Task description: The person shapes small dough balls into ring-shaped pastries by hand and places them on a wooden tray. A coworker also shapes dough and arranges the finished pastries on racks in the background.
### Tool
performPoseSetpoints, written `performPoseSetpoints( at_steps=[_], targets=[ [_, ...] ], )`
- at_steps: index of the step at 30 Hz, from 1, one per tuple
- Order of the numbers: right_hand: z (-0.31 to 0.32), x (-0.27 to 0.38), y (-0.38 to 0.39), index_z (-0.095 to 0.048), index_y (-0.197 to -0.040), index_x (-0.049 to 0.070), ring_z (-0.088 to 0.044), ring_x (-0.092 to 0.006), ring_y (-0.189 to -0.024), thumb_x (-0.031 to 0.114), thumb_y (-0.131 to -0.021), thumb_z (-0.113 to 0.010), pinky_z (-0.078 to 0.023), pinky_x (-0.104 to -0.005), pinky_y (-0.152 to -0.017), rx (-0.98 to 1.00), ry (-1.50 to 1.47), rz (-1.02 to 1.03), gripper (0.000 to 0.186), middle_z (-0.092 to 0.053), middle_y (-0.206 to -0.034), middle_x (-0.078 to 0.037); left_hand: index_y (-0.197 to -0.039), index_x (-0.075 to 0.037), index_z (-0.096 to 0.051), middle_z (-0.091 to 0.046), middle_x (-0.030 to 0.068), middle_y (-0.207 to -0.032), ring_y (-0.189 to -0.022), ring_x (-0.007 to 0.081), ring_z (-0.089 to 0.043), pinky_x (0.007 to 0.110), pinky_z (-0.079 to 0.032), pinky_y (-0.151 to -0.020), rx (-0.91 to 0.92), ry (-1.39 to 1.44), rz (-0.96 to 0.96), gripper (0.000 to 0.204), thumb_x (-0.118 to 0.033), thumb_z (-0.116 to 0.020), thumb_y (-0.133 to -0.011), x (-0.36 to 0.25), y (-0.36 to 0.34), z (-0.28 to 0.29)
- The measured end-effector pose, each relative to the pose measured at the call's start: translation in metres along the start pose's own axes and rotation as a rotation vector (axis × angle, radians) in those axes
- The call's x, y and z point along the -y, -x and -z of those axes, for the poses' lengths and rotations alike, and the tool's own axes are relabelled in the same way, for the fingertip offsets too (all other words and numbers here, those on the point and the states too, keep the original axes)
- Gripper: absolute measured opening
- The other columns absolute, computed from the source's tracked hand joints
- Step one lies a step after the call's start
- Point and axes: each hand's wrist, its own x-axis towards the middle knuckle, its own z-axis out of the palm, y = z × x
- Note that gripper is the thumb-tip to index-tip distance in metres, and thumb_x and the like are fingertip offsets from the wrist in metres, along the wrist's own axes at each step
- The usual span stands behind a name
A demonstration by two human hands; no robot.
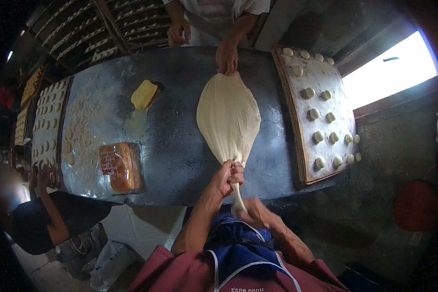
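Note:
A broad, pale sheet of stretched dough [227, 114] lies on the dark metal table [175, 136], narrowing toward me. My left hand [228, 177] is closed round its narrow end at the near edge. Below it a dough tail [237, 194] hangs down to my right hand [253, 212], which is smeared by motion, so its fingers are unclear. At the far end, the hand [227, 58] of a person across the table touches the dough; their other hand [179, 33] is raised above the back edge.
A yellow slab [144, 93] and wrapped bread [124, 168] lie left of the sheet. Trays of dough pieces stand at right [311, 68] and far left [60, 104]. Racks [92, 24] rise behind. Another person [53, 219] works at lower left. A red round object [416, 204] is at right.

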Motion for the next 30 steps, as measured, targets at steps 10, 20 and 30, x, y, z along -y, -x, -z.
performPoseSetpoints(
  at_steps=[10, 20, 30],
  targets=[
    [-0.003, 0.001, -0.172, -0.067, -0.11, 0.002, -0.062, -0.0137, -0.1, 0.026, -0.106, -0.057, -0.05, -0.0294, -0.09, 0.219, -0.43, 0.196, 0.026, -0.066, -0.102, -0.006, -0.105, 0.001, -0.067, -0.069, 0.0283, -0.097, -0.094, 0.0395, -0.071, 0.052, -0.056, -0.08, -0.573, -2.06, -0.914, 0.019, -0.012, -0.058, -0.094, 0.029, 0.085, -0.004],
    [0.006, -0.091, -0.018, -0.057, -0.1, 0.007, -0.054, -0.0384, -0.1, 0.01, -0.09, -0.066, -0.045, -0.0481, -0.084, -0.598, 0.499, 0.213, 0.014, -0.054, -0.106, -0.017, -0.122, -0.002, -0.057, -0.059, 0.0136, -0.105, -0.105, 0.0337, -0.057, 0.061, -0.018, -0.12, -0.497, -2.271, -1.062, 0.028, -0.017, -0.055, -0.099, -0.005, 0.158, 0.013],
    [-0.001, -0.127, -0.055, -0.055, -0.106, -0.002, -0.052, -0.0378, -0.094, 0.026, -0.082, -0.076, -0.041, -0.0503, -0.081, -0.647, 0.515, 0.138, 0.043, -0.052, -0.1, -0.019, -0.109, -0.003, -0.044, -0.05, 0.0168, -0.102, -0.097, 0.0355, -0.053, 0.05, -0.042, -0.089, -0.744, -1.972, -1.374, 0.031, -0.012, -0.068, -0.093, -0.007, 0.075, 0.06]
  ],
)
